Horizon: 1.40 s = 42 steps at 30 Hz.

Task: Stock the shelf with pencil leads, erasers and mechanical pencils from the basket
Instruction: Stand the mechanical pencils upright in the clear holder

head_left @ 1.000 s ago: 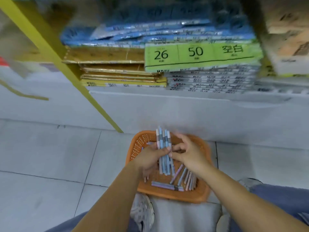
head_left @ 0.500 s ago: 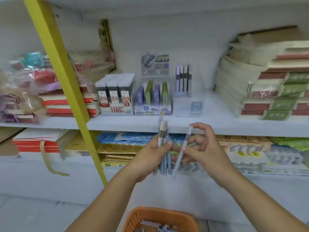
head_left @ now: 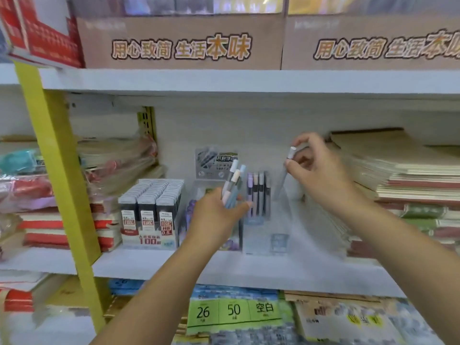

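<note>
One mechanical pencil (head_left: 291, 151) was pinched near its cap by the right hand (head_left: 316, 170). Its long axis was held nearly upright, tip down toward the clear holder (head_left: 278, 230) on the shelf (head_left: 149, 262) just below. A bundle of pencils (head_left: 232, 185) was gripped in the curled left hand (head_left: 214, 217) beside it.

White shelf (head_left: 154, 266), yellow upright post (head_left: 57, 170), pale back wall (head_left: 249, 130)

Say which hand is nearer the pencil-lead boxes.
Left. The left hand, gripping several pencils, is just right of the boxes; the right hand, pinching one pencil, is farther right.
</note>
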Motion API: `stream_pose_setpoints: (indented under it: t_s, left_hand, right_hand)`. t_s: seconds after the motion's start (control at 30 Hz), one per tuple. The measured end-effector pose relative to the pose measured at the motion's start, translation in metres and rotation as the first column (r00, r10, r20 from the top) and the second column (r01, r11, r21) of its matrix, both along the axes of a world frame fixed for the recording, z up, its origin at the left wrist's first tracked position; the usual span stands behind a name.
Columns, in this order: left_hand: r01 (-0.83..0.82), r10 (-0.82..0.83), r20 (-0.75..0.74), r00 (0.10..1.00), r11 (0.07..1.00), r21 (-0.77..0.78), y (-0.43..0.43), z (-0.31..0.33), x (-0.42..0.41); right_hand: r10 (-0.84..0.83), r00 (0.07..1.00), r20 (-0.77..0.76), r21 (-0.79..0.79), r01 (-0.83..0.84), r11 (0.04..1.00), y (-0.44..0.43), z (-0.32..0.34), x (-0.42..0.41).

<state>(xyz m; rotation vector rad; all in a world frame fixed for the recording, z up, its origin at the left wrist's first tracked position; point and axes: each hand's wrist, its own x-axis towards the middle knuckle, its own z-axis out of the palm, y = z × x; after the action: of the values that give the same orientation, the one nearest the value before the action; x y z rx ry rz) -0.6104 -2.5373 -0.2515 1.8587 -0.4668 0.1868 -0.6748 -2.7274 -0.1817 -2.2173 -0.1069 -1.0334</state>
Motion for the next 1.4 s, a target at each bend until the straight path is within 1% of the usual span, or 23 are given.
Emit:
stream_pose_setpoints:
  t_s: [0.07, 0.13, 0.17, 0.3, 0.37, 0.43, 0.57, 0.77, 0.87, 0.9, 0.97, 1.0, 1.03, 1.07, 1.13, 1.17, 1.2, 1.23, 1.27, 1.3, 1.33, 1.4]
  left_hand:
    - [-0.007, 0.008, -0.027, 1.000, 1.000, 0.028, -0.004, -0.004, 0.008]
    - [-0.016, 0.019, -0.037, 0.999, 0.997, 0.079, -0.004, -0.008, 0.015]
    - [-0.006, 0.009, -0.051, 0.999, 0.997, 0.075, -0.004, -0.010, 0.017]
    - [0.066, -0.067, -0.126, 0.990, 0.998, -0.009, -0.003, -0.016, 0.021]
    - [0.097, -0.112, -0.175, 0.978, 0.991, -0.093, -0.004, -0.017, 0.020]
    - [0.119, -0.155, -0.216, 0.964, 0.978, -0.170, -0.005, -0.018, 0.018]
    - [0.128, -0.156, -0.182, 0.971, 0.979, -0.160, -0.004, -0.021, 0.020]
    - [0.122, -0.152, -0.182, 0.971, 0.978, -0.166, -0.003, -0.021, 0.021]
    - [0.127, -0.160, -0.193, 0.968, 0.977, -0.172, -0.003, -0.020, 0.020]
    - [0.137, -0.169, -0.189, 0.967, 0.976, -0.169, -0.002, -0.019, 0.019]
    - [0.182, -0.213, -0.171, 0.962, 0.967, -0.180, 0.000, -0.018, 0.017]
    - [0.216, -0.248, -0.161, 0.955, 0.957, -0.193, 0.001, -0.017, 0.016]
    - [0.251, -0.285, -0.157, 0.946, 0.946, -0.204, 0.003, -0.016, 0.014]
    - [0.282, -0.318, -0.157, 0.935, 0.935, -0.213, 0.005, -0.015, 0.013]
    - [0.329, -0.366, -0.159, 0.917, 0.919, -0.216, 0.007, -0.012, 0.011]
    - [0.347, -0.384, -0.155, 0.910, 0.912, -0.219, 0.008, -0.011, 0.011]
    - [0.365, -0.402, -0.146, 0.904, 0.903, -0.227, 0.008, -0.010, 0.010]
    - [0.388, -0.425, -0.137, 0.895, 0.891, -0.235, 0.007, -0.009, 0.009]
    - [0.414, -0.452, -0.130, 0.882, 0.878, -0.240, 0.006, -0.009, 0.008]
    - [0.442, -0.480, -0.129, 0.868, 0.864, -0.242, 0.006, -0.009, 0.006]
    - [0.464, -0.504, -0.135, 0.853, 0.851, -0.245, 0.005, -0.008, 0.005]
    - [0.474, -0.526, -0.173, 0.833, 0.838, -0.269, 0.004, -0.008, 0.003]
  right_hand:
    - [-0.058, 0.998, -0.030, -0.093, 0.055, 0.994, -0.006, -0.004, 0.016]
    - [-0.079, 0.995, -0.066, -0.117, 0.071, 0.991, -0.010, -0.008, 0.028]
    - [-0.088, 0.993, -0.079, -0.114, 0.078, 0.990, -0.012, -0.010, 0.034]
    - [-0.094, 0.994, -0.061, -0.042, 0.091, 0.995, -0.019, -0.015, 0.042]
    - [-0.039, 0.998, -0.041, -0.020, 0.038, 0.999, -0.020, -0.019, 0.041]
    - [0.006, 0.999, -0.042, -0.037, -0.007, 0.999, -0.017, -0.023, 0.040]
    - [0.014, 0.996, -0.083, -0.137, -0.025, 0.990, -0.010, -0.032, 0.042]
    - [-0.041, 0.990, -0.132, -0.192, 0.015, 0.981, -0.009, -0.033, 0.043]
    - [-0.088, 0.986, -0.139, -0.287, 0.045, 0.957, -0.008, -0.034, 0.045]
    - [-0.125, 0.985, -0.121, -0.359, 0.074, 0.930, -0.007, -0.036, 0.047]
    - [-0.227, 0.971, -0.076, -0.518, 0.156, 0.841, -0.007, -0.038, 0.050]
    - [-0.268, 0.961, -0.070, -0.560, 0.184, 0.808, -0.007, -0.039, 0.051]
    - [-0.289, 0.955, -0.073, -0.569, 0.198, 0.798, -0.007, -0.040, 0.051]
    - [-0.289, 0.955, -0.073, -0.553, 0.203, 0.808, -0.007, -0.040, 0.049]
    - [-0.233, 0.972, -0.037, -0.461, 0.190, 0.867, -0.004, -0.040, 0.043]
    - [-0.176, 0.984, -0.029, -0.383, 0.152, 0.911, 0.001, -0.039, 0.040]
    - [-0.093, 0.994, -0.055, -0.277, 0.074, 0.958, 0.006, -0.037, 0.037]
    - [0.016, 0.993, -0.118, -0.143, -0.032, 0.989, 0.013, -0.035, 0.035]
    - [0.140, 0.972, -0.190, 0.006, -0.141, 0.990, 0.019, -0.034, 0.032]
    - [0.253, 0.938, -0.238, 0.145, -0.223, 0.964, 0.025, -0.034, 0.030]
    - [0.333, 0.909, -0.250, 0.253, -0.271, 0.929, 0.029, -0.033, 0.028]
    - [0.405, 0.890, -0.208, 0.391, -0.304, 0.869, 0.031, -0.030, 0.026]
